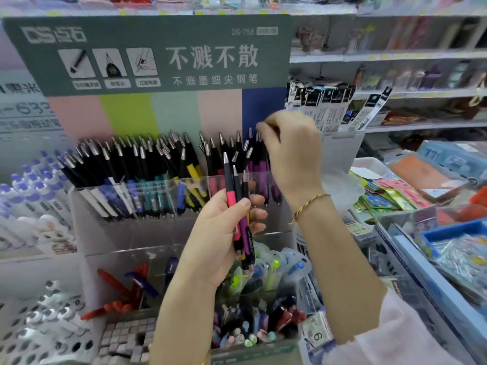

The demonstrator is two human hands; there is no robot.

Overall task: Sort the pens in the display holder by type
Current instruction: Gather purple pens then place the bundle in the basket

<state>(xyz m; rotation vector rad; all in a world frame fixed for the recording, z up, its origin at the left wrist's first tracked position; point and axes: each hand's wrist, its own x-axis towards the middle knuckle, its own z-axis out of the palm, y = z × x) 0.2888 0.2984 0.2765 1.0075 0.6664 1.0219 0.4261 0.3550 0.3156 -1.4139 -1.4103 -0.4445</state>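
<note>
In the middle of the frame, in the head view, a bundle of pens [230,196] is gripped upright in the left hand [221,238], tips up, with the thumb laid across the barrels. A pink one, a purple one and at least one black one can be made out in it.

Above and to the right, the right hand [292,154] is raised with its fingers curled at the tips of the purple pens [263,180] in the right-hand compartment of the display holder [110,233]. The hand is blurred, so whether a pen is pinched there cannot be told.

The rest of the standing pens [137,159] are packed tips up in the holder's compartments across the middle left of the frame, below a green sign [147,54]. A bin of mixed pens [250,312] lies directly beneath the left hand, at lower centre.

Several risks may be judged from here. The bundle is held by one hand only, and a slackened thumb could let a pen slide down into the bin below, where it would be lost among the others. The upper barrels are nearly all black, with the colour hidden lower down, so a pen could easily be set in the wrong compartment. The packed tips could also be knocked askew by the right wrist.
</note>
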